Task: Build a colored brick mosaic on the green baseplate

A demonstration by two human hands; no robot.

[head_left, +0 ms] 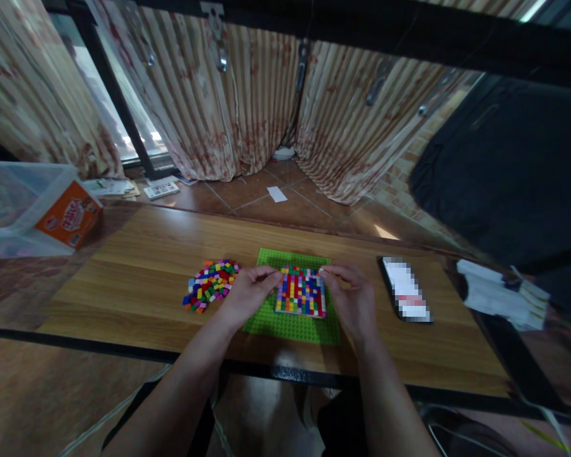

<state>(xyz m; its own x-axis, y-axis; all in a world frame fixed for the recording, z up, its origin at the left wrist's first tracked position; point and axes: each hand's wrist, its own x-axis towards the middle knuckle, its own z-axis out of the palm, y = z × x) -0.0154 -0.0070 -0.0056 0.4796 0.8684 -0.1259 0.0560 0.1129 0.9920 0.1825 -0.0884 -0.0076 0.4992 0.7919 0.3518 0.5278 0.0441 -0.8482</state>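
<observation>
1. while both forearms reach in from the bottom edge, the left hand (250, 291) rests on the left side of the green baseplate (292, 327), fingers curled loosely with thumb and forefinger pinched near the top-left corner of the brick mosaic (301, 292); whether a small brick sits in that pinch is too small to tell.
2. the right hand (349, 295) lies half closed at the mosaic's right side, fingertips pressed together at its top-right corner; anything held there is hidden.
3. the mosaic is a square patch of tiny studded plastic bricks in red, yellow, blue, pink and white, sitting in the middle of the flat, studded baseplate.
4. a loose pile of bricks (210, 285) in the same colours lies just left of the left hand on the wooden table (137, 266), which has a smooth grain.
5. a phone (405, 290) right of the baseplate has a blurred face.
6. a clear plastic tub (14, 190) at far left is cut off, with an orange box (69, 216) inside it.
</observation>
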